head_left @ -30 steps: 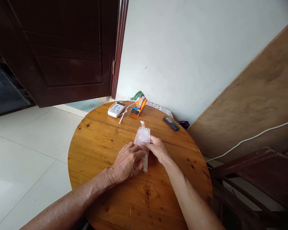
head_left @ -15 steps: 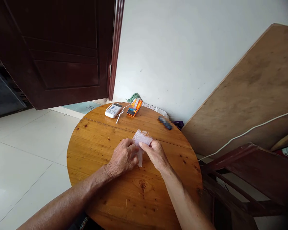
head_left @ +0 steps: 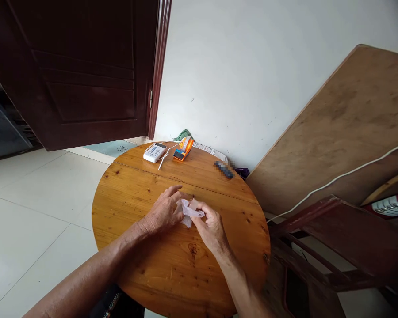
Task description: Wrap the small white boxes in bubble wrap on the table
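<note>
Being pinched by the right hand (head_left: 212, 229), a crumpled, translucent plastic sheet (head_left: 187, 209) is being held above the round brown wooden table (head_left: 129, 190), its left side being touched by the left hand (head_left: 164, 210), grip unclear.

So both forearms are bare and angle inward from the bottom, left forearm (head_left: 93, 269) slanting more. Left hand (head_left: 166, 210) is back-up, fingers reaching forward, thumb pointing at the other one. Right hand (head_left: 210, 227) has its index finger bent and thumb closed in a pinch.
</note>
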{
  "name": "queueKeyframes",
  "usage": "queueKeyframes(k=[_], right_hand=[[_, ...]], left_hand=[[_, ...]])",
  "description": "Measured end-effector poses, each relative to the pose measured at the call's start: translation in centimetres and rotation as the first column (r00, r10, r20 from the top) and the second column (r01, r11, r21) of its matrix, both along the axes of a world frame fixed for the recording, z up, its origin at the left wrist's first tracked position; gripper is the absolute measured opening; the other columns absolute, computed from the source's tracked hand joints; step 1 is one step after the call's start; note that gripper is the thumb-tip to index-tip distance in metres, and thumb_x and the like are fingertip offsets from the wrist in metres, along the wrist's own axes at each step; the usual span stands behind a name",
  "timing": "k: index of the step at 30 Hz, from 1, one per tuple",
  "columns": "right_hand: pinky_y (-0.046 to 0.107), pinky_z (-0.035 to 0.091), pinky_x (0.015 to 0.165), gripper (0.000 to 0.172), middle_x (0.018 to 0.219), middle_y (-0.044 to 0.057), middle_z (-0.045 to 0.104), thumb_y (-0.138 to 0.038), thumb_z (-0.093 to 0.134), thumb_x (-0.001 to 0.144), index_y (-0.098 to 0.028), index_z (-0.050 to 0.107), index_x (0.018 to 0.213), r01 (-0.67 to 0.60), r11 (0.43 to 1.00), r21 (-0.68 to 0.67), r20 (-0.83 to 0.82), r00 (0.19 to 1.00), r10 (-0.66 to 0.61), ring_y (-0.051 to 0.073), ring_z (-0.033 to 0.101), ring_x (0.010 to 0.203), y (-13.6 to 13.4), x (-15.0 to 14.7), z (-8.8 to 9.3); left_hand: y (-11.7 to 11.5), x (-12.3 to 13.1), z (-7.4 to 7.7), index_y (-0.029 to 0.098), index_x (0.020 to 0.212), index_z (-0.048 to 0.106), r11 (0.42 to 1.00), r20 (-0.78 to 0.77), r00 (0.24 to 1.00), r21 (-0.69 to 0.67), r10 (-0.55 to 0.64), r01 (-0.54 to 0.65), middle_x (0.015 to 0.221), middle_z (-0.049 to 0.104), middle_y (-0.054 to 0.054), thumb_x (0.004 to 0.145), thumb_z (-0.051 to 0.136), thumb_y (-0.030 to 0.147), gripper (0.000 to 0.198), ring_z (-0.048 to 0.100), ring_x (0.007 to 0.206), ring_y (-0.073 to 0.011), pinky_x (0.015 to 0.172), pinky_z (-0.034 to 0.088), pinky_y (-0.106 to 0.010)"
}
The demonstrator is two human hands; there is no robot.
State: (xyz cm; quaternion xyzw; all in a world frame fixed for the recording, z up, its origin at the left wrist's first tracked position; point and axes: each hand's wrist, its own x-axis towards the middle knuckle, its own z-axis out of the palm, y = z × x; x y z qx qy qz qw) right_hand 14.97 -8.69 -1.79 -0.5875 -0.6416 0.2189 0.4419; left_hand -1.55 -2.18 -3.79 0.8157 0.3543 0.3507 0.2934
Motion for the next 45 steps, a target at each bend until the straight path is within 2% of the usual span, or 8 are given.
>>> queueKeyframes(k=[4,10,17,22,26,31,37,45], right_hand=[[0.039,0.049,0.099,0.012,0.116,0.007,0.071,-0.019,0.058,0.083,-0.024,0.066,0.091,-0.075,0.989,0.129,0.046,0.996,0.07,0.026,0.063,0.115,-1.4,-0.2,-1.3],[0.046,0.044,0.108,0.034,0.131,0.01,0.064,-0.01,0.06,0.08,-0.025,0.064,0.11,-0.153,0.963,0.222,0.207,0.973,0.106,0.027,0.055,0.129,-1.9,-0.1,-2.5],[0.038,0.049,0.1,0.03,0.117,0.007,0.071,-0.009,0.055,0.076,-0.024,0.067,0.099,-0.083,0.977,0.196,0.12,0.991,0.06,0.024,0.064,0.113,-0.4,0.2,-1.8],[0.029,0.051,0.066,0.019,0.079,0.002,0.073,-0.032,0.058,0.082,-0.019,0.07,0.087,-0.097,0.976,-0.194,-0.112,0.991,0.076,0.02,0.066,0.073,1.7,0.9,-0.2],[0.029,0.049,0.067,0.031,0.082,0.003,0.074,-0.042,0.062,0.079,-0.015,0.074,0.09,-0.155,0.93,-0.334,-0.307,0.95,0.048,0.022,0.065,0.075,3.6,1.1,-0.4],[0.03,0.046,0.068,0.036,0.081,0.004,0.073,-0.048,0.067,0.076,-0.016,0.075,0.093,-0.169,0.927,-0.334,-0.314,0.947,0.06,0.021,0.063,0.073,4.7,1.3,-0.7],[0.027,0.042,0.066,0.038,0.07,0.0,0.062,-0.054,0.057,0.087,-0.019,0.066,0.075,-0.21,0.951,-0.227,-0.347,0.93,0.122,0.017,0.054,0.069,4.4,1.3,-0.2],[0.026,0.039,0.059,0.038,0.067,-0.002,0.057,-0.055,0.057,0.087,-0.019,0.066,0.081,-0.208,0.961,-0.181,-0.327,0.934,0.14,0.014,0.048,0.062,3.9,1.1,-1.0]], left_hand=[[0.3,-0.9,0.7,0.019,0.094,0.063,0.991,-0.011,0.994,-0.082,-0.106,0.105,0.109,0.068,-0.009,0.079,0.061,0.016,0.015,0.064,0.103,-0.023,0.094,0.05,-0.037],[0.3,-2.3,1.4,0.019,0.114,0.059,0.937,0.016,0.957,-0.2,-0.29,0.287,0.113,0.066,-0.007,0.07,0.066,0.014,0.045,0.063,0.1,-0.0208,0.089,0.05,-0.03],[0.2,-0.9,-0.1,0.017,0.105,0.061,0.97,0.057,0.989,-0.198,-0.133,0.142,0.089,0.067,-0.001,0.072,0.062,0.016,0.033,0.058,0.071,-0.0129,0.065,0.047,-0.023],[0.1,-0.9,0.9,0.015,0.08,0.063,0.958,-0.048,0.998,-0.286,-0.037,0.022,0.066,0.056,0.002,0.085,0.059,0.044,0.03,0.047,0.06,-0.0116,0.054,0.034,-0.023],[0.3,-1.3,1.4,0.014,0.091,0.067,0.922,-0.054,0.994,-0.382,-0.092,0.064,0.072,0.06,0.001,0.081,0.063,0.049,0.037,0.05,0.064,-0.0132,0.056,0.036,-0.023],[0.8,-1.0,0.6,0.015,0.12,0.062,0.84,0.195,0.969,-0.49,-0.153,0.232,0.095,0.069,-0.003,0.076,0.068,0.03,0.047,0.061,0.081,-0.0173,0.07,0.047,-0.025],[0.9,-0.3,-0.1,0.012,0.12,0.062,0.853,0.218,0.976,-0.508,-0.006,0.119,0.094,0.068,-0.005,0.075,0.07,0.032,0.05,0.058,0.08,-0.0178,0.071,0.046,-0.028],[0.9,0.1,0.0,0.01,0.13,0.052,0.823,0.29,0.956,-0.552,0.035,0.137,0.094,0.064,-0.006,0.075,0.071,0.038,0.064,0.057,0.081,-0.0174,0.071,0.046,-0.027]])
